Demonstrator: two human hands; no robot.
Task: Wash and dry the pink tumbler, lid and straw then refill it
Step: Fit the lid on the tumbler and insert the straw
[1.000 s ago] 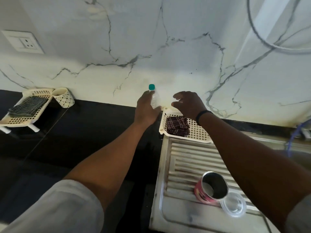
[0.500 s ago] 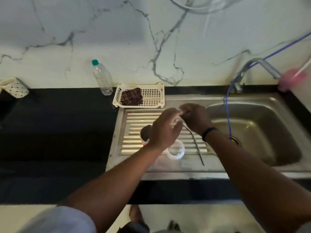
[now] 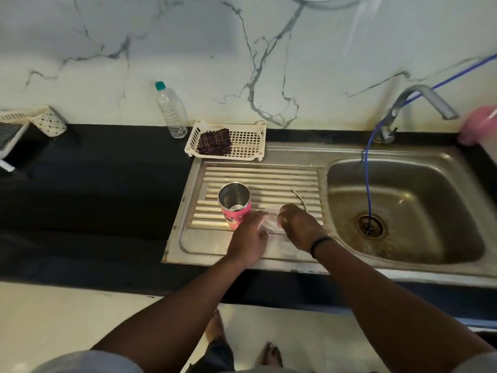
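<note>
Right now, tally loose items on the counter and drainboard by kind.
Baskets: 2
Cloths: 2
Bottle: 1
Tumbler: 1
Lid: 1
Straw: 1
Patterned cup: 1
Total: 9

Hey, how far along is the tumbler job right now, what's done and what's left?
Done: the pink tumbler stands upright and open on the drainboard, and the metal straw lies beside it. In hand: the left hand and right hand both hold the clear lid. Left: the checked cloth sits unused in its basket, and the capped water bottle waits by the wall, so the refill looks pending.
</note>
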